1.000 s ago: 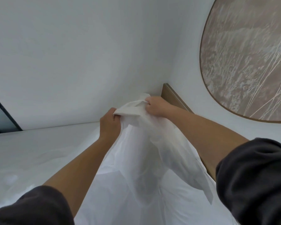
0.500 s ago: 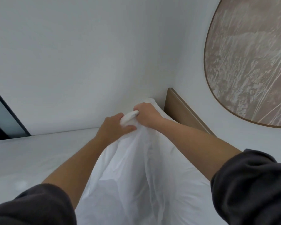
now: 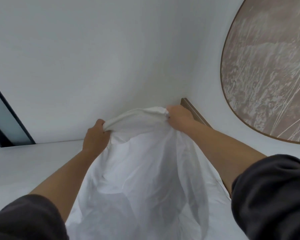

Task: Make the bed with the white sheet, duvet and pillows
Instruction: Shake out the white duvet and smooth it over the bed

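Observation:
A white sheet [image 3: 142, 170] hangs in loose folds from both of my hands, raised over the far corner of the bed [image 3: 33, 163]. My left hand [image 3: 96, 135] grips the sheet's top edge on the left. My right hand [image 3: 178, 116] grips the bunched corner of that edge, close to the end of the wooden headboard [image 3: 191, 110]. The edge stretches between the two hands. The lower part of the sheet drapes down over the mattress toward me. No duvet or pillow is in view.
White walls meet in a corner just behind the sheet. A large oval picture [image 3: 270, 70] hangs on the right wall above the headboard. A dark-framed glass panel [image 3: 5, 118] stands at the far left beyond the bed.
My hands were together on the bunched sheet; now they have spread apart, the right toward the headboard, stretching the sheet's edge between them.

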The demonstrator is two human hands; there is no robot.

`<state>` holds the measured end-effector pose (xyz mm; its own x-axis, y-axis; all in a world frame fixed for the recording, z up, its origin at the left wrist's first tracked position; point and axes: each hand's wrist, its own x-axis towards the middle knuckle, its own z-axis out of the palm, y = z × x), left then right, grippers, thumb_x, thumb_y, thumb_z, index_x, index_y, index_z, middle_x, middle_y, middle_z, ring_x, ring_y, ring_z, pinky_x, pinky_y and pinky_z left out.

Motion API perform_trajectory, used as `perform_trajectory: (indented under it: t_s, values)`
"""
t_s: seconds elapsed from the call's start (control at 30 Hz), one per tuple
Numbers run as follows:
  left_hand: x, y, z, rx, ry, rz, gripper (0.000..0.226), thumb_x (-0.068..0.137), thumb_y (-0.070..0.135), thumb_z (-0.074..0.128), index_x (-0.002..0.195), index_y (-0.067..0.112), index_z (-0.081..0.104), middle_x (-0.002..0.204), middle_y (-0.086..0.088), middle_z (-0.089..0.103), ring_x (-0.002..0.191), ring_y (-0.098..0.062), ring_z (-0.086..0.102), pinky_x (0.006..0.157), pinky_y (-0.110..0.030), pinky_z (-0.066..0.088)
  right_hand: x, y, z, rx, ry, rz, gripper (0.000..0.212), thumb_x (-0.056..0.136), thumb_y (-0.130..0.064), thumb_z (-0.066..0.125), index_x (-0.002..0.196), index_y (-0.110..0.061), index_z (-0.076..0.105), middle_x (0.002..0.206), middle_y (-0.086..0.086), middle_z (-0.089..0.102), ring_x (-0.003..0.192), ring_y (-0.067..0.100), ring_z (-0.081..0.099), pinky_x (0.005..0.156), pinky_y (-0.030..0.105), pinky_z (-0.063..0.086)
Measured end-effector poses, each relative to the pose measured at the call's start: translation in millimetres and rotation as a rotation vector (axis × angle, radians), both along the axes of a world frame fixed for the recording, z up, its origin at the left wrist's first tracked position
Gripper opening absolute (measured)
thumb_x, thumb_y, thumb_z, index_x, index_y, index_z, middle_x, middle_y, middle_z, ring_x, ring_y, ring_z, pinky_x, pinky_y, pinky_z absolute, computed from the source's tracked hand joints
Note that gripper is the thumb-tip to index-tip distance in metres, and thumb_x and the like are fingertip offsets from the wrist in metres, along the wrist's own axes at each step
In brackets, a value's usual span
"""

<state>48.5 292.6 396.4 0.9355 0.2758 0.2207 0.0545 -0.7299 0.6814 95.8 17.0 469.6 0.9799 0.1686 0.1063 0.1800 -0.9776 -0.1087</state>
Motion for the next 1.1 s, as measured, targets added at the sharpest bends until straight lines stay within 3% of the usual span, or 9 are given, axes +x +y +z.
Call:
perform_trajectory:
  t_s: [0.17, 0.23, 0.3, 0.47, 0.57, 0.7, 0.9, 1.0, 1.1]
  values:
    - [-4.2, -16.0, 49.8, 0.269, 0.099, -0.209, 0.014, 0.087, 0.020, 0.052, 0.100, 0.020, 0.055, 0.084, -0.004, 0.061, 0.080, -0.026, 0.058, 0.069, -0.035, 0.047, -28.1, 37.6, -28.9, 0.276, 0.209, 0.291, 0.083, 0.079, -0.027, 0.065, 0.148, -0.036, 0.019, 0.133, 0.002, 0.049, 0.118, 0.021, 0.052, 0.095, 0.039, 0.045]
    - [-5.9, -26.4, 53.2, 0.316, 0.126, -0.276, 0.011, 0.085, 0.020, 0.055, 0.096, 0.022, 0.057, 0.084, 0.000, 0.060, 0.082, -0.024, 0.058, 0.067, -0.031, 0.043, -35.5, 61.8, -43.7, 0.304, 0.254, 0.318, 0.065, 0.080, -0.027, 0.063, 0.139, -0.032, 0.036, 0.122, 0.001, 0.055, 0.110, 0.021, 0.056, 0.088, 0.036, 0.047]
    - [-8.9, -27.0, 51.9, 0.385, 0.098, -0.290, 0.010, 0.083, 0.027, 0.062, 0.091, 0.024, 0.056, 0.080, 0.003, 0.058, 0.079, -0.022, 0.058, 0.065, -0.029, 0.041, -38.3, 77.0, -52.6, 0.329, 0.196, 0.244, 0.018, 0.086, -0.016, 0.054, 0.101, -0.026, 0.056, 0.103, 0.002, 0.064, 0.101, 0.026, 0.062, 0.075, 0.033, 0.045]
    - [-20.7, -6.0, 16.3, 0.601, -0.016, -0.188, 0.025, 0.085, 0.029, 0.065, 0.100, 0.016, 0.050, 0.084, -0.003, 0.060, 0.076, -0.030, 0.062, 0.062, -0.032, 0.043, -30.1, 87.3, -20.2, 0.317, -0.028, 0.199, 0.023, 0.076, 0.000, 0.046, 0.068, -0.022, 0.049, 0.090, 0.006, 0.066, 0.087, 0.026, 0.058, 0.067, 0.030, 0.035]
    - [-27.4, 6.2, -5.9, 0.454, -0.007, -0.001, 0.014, 0.083, 0.007, 0.053, 0.092, 0.013, 0.044, 0.085, -0.008, 0.057, 0.074, -0.034, 0.060, 0.063, -0.037, 0.045, -26.6, 91.0, -9.7, 0.266, -0.054, 0.226, 0.023, 0.076, -0.001, 0.046, 0.072, -0.023, 0.051, 0.084, 0.002, 0.062, 0.084, 0.025, 0.057, 0.067, 0.030, 0.033]
    - [-45.4, 56.3, -34.8, 0.154, 0.132, 0.209, 0.005, 0.084, 0.013, 0.052, 0.086, 0.016, 0.048, 0.079, -0.009, 0.060, 0.074, -0.032, 0.058, 0.064, -0.036, 0.047, -23.1, 76.9, -15.4, 0.207, -0.086, 0.152, 0.022, 0.077, -0.001, 0.046, 0.065, -0.019, 0.046, 0.074, -0.002, 0.053, 0.081, 0.027, 0.055, 0.065, 0.030, 0.033]
    - [-45.9, 97.4, -17.6, 0.003, -0.009, 0.087, 0.004, 0.089, 0.014, 0.052, 0.092, 0.015, 0.056, 0.077, -0.005, 0.062, 0.071, -0.026, 0.056, 0.061, -0.033, 0.041, -25.6, 79.3, -29.6, 0.107, 0.096, 0.097, 0.016, 0.090, -0.012, 0.048, 0.102, -0.017, 0.057, 0.095, 0.003, 0.059, 0.099, 0.028, 0.061, 0.070, 0.031, 0.042]
    - [-37.0, 116.2, 8.8, 0.161, 0.078, -0.020, 0.011, 0.086, 0.015, 0.054, 0.095, 0.019, 0.059, 0.084, -0.003, 0.062, 0.078, -0.025, 0.056, 0.068, -0.036, 0.047, -50.5, 134.5, -42.8, 0.107, 0.195, 0.271, 0.056, 0.087, -0.022, 0.056, 0.139, -0.028, 0.036, 0.130, 0.003, 0.055, 0.115, 0.027, 0.056, 0.091, 0.037, 0.044]
    - [-39.9, 125.9, 20.8, 0.227, 0.152, -0.156, 0.014, 0.079, 0.017, 0.059, 0.090, 0.025, 0.061, 0.084, 0.003, 0.063, 0.082, -0.020, 0.059, 0.069, -0.030, 0.048, -82.1, 220.8, -60.3, 0.208, 0.223, 0.346, 0.060, 0.084, -0.023, 0.059, 0.139, -0.025, 0.035, 0.125, 0.006, 0.058, 0.111, 0.028, 0.058, 0.081, 0.035, 0.043]
